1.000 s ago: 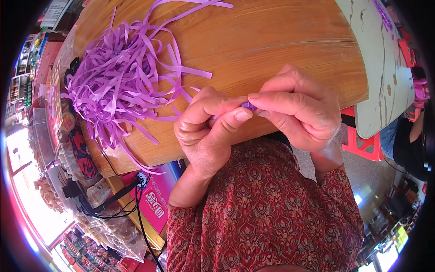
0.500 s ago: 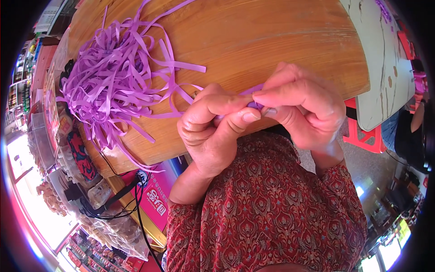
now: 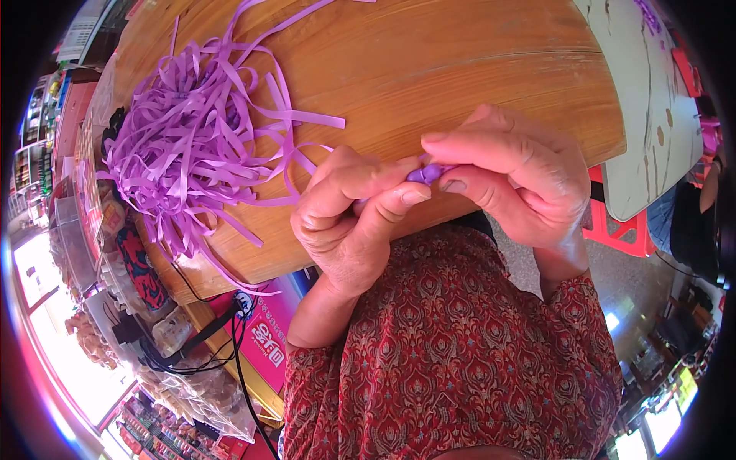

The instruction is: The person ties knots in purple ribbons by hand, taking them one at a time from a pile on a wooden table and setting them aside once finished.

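A small folded or knotted piece of purple ribbon shows between my two hands, above the near edge of the wooden table. My left hand pinches it between thumb and forefinger, the other fingers curled in. From the right, my right hand closes around the ribbon's other end, which runs in between its bent fingers and thumb; its forefinger tip stands a little apart from the thumb. A large tangled heap of purple ribbons lies on the table to the left, with loose strands trailing toward my left hand.
The wooden table spreads ahead, with a white marbled tabletop beyond its right edge. A red stool and another person are at the right. Black cables, a pink box and plastic bags crowd the lower left.
My right forefinger has lifted away from the thumb, so more of the purple ribbon piece shows. My left hand has shifted slightly left, still pinching it.
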Motion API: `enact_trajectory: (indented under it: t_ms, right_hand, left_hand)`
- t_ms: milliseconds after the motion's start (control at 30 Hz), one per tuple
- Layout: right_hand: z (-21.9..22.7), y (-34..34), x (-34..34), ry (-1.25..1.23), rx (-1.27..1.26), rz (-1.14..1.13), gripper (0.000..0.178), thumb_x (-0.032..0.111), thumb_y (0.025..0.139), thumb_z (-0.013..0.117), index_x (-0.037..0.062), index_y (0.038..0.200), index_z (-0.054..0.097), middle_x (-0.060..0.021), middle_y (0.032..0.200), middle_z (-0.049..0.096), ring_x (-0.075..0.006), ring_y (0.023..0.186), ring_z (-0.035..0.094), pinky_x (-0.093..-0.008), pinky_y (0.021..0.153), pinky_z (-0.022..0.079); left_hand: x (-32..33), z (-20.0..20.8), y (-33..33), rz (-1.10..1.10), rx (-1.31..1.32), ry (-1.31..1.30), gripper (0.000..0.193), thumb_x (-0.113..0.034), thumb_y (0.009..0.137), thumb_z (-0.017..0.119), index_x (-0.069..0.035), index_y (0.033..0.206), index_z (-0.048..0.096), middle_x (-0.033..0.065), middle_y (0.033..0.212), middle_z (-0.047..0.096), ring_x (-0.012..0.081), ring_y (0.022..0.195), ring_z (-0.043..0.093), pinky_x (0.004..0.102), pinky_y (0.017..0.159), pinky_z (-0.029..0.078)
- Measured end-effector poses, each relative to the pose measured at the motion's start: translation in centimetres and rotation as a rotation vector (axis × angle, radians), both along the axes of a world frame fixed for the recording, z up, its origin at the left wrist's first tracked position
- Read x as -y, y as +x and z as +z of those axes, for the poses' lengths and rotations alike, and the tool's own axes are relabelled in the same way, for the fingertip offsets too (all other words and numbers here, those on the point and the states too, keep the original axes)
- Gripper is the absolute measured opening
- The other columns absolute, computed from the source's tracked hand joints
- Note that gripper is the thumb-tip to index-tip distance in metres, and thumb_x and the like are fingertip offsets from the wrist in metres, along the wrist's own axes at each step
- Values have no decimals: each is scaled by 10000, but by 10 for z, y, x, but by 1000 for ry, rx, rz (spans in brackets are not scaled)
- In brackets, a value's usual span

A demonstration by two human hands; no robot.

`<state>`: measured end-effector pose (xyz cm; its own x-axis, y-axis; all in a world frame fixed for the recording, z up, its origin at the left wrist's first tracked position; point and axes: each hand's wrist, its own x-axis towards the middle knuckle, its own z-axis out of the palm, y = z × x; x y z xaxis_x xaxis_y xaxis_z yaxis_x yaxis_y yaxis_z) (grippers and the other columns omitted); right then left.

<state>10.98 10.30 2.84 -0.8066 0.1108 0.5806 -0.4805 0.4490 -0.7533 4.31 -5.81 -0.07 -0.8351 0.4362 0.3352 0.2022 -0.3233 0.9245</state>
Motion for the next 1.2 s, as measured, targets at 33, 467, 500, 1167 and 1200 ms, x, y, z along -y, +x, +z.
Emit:
enact_trajectory:
  t_ms: [33,467,500,1167,1200]
  right_hand:
    - [0,0,-1,12,-8,30,311,-15,710,704,-57,1010,634,-131,807,648,-201,683,625,-270,589,476]
    - [8,-2,-13,309,-127,75,276,35,668,720,-49,921,648,-114,732,616,-189,580,585,-261,474,435]
    - [10,-1,-11,254,-85,93,256,44,676,720,-45,905,646,-112,720,611,-191,574,580,-263,472,429]
    - [6,14,-17,-873,948,458,159,147,848,647,-3,813,607,-28,723,604,-70,632,558,-198,556,416]
    - [3,15,-17,-826,936,447,168,158,857,637,-1,813,602,-22,715,593,-65,628,545,-194,550,404]
  left_hand:
    - [-1,0,0,-3,0,1,203,-17,679,767,-8,869,696,-28,665,484,65,599,412,212,553,328]
    - [1,0,0,-29,-145,-32,167,-32,692,763,-21,839,684,8,672,550,92,585,468,229,536,367]
    - [0,0,0,-15,-231,-11,176,-30,687,768,-19,838,679,18,675,560,100,577,483,236,520,377]
    - [-2,-5,6,-4,-664,-147,326,-43,626,800,-30,921,660,9,598,429,132,474,432,269,410,315]
    - [-1,-8,6,-10,-667,-137,331,-50,627,801,-34,927,659,12,600,436,134,479,439,271,412,321]
